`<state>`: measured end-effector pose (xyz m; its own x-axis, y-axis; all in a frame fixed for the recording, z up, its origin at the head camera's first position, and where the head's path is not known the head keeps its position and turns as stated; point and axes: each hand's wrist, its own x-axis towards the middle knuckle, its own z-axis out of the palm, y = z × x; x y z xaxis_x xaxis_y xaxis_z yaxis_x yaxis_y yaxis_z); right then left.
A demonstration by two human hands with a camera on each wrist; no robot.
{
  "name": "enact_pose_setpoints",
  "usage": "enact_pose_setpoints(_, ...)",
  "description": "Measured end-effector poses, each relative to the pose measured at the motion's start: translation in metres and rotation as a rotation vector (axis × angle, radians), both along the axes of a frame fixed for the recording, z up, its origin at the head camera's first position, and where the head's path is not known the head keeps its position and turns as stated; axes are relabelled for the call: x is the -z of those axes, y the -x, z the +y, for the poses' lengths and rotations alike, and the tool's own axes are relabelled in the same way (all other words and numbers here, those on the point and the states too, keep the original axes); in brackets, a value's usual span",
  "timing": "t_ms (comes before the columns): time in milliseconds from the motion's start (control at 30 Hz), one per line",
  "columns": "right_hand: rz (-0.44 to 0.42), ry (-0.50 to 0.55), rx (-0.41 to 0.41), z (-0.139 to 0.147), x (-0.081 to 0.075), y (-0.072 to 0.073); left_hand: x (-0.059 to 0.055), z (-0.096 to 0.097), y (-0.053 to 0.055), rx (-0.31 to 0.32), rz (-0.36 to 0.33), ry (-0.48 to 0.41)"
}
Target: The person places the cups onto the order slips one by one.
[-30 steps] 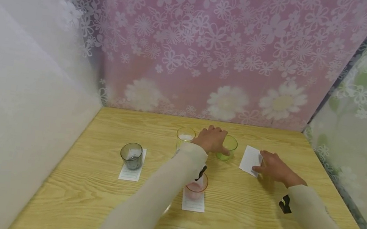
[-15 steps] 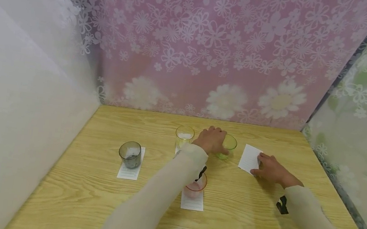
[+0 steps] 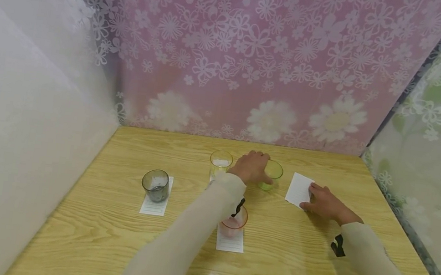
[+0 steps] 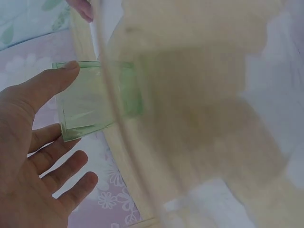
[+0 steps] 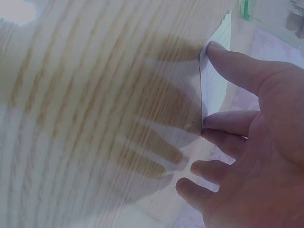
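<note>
My left hand [image 3: 252, 166] grips a green glass [image 3: 274, 170] across its rim, thumb on one side and fingers on the other. In the left wrist view the thumb and fingertips lie at the rim of the green glass [image 4: 90, 99], and the outer fingers stay off it. To the right, my right hand [image 3: 326, 202] holds a white lined paper slip [image 3: 298, 190] by its near right edge. The right wrist view has the thumb and forefinger at two spots along the edge of the slip [image 5: 219, 71], the other fingers bent beside it.
A grey glass [image 3: 155, 186] stands on a lined slip [image 3: 152, 208] at the left. Behind the left forearm is a yellow glass [image 3: 220, 161] over another slip. A pink glass [image 3: 233, 221], partly behind the sleeve, stands on a slip [image 3: 230, 244]. Floral cloth [image 3: 245, 67] walls the wooden table [image 3: 91, 245].
My right fingers have shifted slightly along the slip's edge toward me. The left hand keeps its grip on the green glass; the whole view has drifted a little.
</note>
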<state>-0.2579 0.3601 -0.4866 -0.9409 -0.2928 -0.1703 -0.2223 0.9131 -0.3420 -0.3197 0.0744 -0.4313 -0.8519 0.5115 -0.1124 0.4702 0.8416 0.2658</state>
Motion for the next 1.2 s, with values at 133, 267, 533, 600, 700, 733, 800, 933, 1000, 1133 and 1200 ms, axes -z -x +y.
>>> enact_pose_setpoints(133,0.005,-0.005,-0.006,-0.001,0.000,0.000,-0.003,-0.007,0.001,0.001,-0.001,-0.055)
enact_pose_setpoints(267,0.012,-0.007,-0.014,-0.002,-0.001,0.001,-0.005,-0.011,0.001,0.006,-0.007,-0.084)
enact_pose_setpoints(533,0.010,0.001,-0.013,-0.003,-0.001,0.000,-0.007,-0.013,-0.002,0.024,-0.016,-0.130)
enact_pose_setpoints(600,0.007,0.007,-0.013,-0.004,-0.001,0.000,-0.008,-0.013,-0.002,0.029,-0.026,-0.151)
enact_pose_setpoints(700,-0.007,0.027,-0.015,-0.005,-0.001,0.000,-0.010,-0.013,-0.004,0.040,-0.032,-0.167)
enact_pose_setpoints(733,-0.010,0.032,-0.020,-0.005,-0.001,0.000,-0.011,-0.012,-0.004,0.045,-0.034,-0.169)
enact_pose_setpoints(800,-0.014,0.040,-0.031,-0.006,0.000,0.001,-0.012,-0.011,-0.005,0.053,-0.035,-0.170)
enact_pose_setpoints(933,-0.015,0.050,-0.048,-0.008,0.001,0.001,-0.012,-0.009,-0.006,0.064,-0.032,-0.163)
enact_pose_setpoints(1000,-0.016,0.050,-0.053,-0.009,0.000,0.001,-0.012,-0.008,-0.006,0.068,-0.026,-0.159)
enact_pose_setpoints(1133,-0.037,0.053,-0.049,-0.011,-0.001,-0.001,-0.012,-0.006,-0.008,0.078,-0.024,-0.175)
enact_pose_setpoints(1200,-0.055,0.058,-0.045,-0.011,-0.002,-0.001,-0.013,-0.006,-0.010,0.079,-0.026,-0.186)
